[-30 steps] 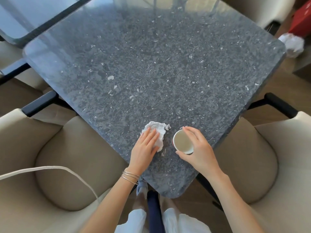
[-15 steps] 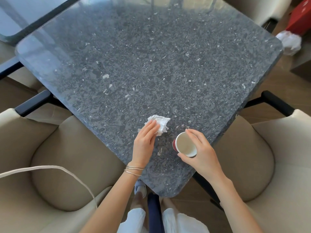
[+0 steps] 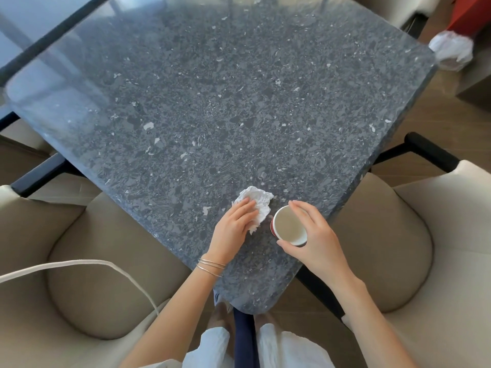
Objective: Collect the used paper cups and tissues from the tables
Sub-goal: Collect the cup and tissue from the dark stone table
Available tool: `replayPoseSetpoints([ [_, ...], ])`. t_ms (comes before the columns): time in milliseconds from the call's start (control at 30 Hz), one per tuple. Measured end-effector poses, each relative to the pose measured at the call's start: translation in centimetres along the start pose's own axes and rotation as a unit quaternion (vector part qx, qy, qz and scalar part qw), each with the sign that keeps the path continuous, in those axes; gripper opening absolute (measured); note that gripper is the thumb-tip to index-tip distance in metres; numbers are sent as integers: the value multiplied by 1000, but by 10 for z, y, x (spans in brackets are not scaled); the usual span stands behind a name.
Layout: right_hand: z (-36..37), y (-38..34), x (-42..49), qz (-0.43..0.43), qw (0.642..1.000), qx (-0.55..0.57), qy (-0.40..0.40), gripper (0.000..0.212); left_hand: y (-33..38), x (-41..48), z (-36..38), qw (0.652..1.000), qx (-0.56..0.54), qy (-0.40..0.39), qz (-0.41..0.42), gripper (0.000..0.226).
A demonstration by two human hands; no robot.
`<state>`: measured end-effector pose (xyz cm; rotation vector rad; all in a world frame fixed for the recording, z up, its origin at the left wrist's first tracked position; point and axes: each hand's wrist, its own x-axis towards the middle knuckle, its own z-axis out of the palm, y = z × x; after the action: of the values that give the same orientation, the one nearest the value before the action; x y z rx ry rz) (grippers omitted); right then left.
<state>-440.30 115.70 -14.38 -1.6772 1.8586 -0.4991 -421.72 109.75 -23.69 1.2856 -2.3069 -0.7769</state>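
A crumpled white tissue (image 3: 259, 199) lies near the front corner of the dark speckled stone table (image 3: 212, 102). My left hand (image 3: 233, 229) rests on it with straight fingers laid flat over its near side. Just to the right stands a red paper cup (image 3: 288, 225) with a white inside, seen from above. My right hand (image 3: 316, 240) grips the cup, thumb at its near rim and fingers curled round the far side.
Beige padded chairs (image 3: 106, 261) (image 3: 398, 248) with black armrests flank the table corner. A white cable (image 3: 79, 264) runs over the left chair. A white bag (image 3: 451, 49) lining a red bin stands past the table's far right corner. A glass table (image 3: 26, 27) is at upper left.
My left hand has slid the tissue back and forth on the table, pressing it flat. My right hand has kept hold of the cup, shifting it slightly.
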Motion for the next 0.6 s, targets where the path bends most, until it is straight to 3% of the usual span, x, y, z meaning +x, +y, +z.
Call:
replayPoseSetpoints([
  [200,-2,5,2,-7,1000,15,-2,76,8,-1,-2,998,-33,36,-35,16],
  [467,-2,5,9,-40,999,5,-13,75,10,-11,-12,998,-27,-50,-20,36],
  [600,-3,8,9,-50,998,4,-22,75,13,-17,-22,999,12,-39,20,34],
])
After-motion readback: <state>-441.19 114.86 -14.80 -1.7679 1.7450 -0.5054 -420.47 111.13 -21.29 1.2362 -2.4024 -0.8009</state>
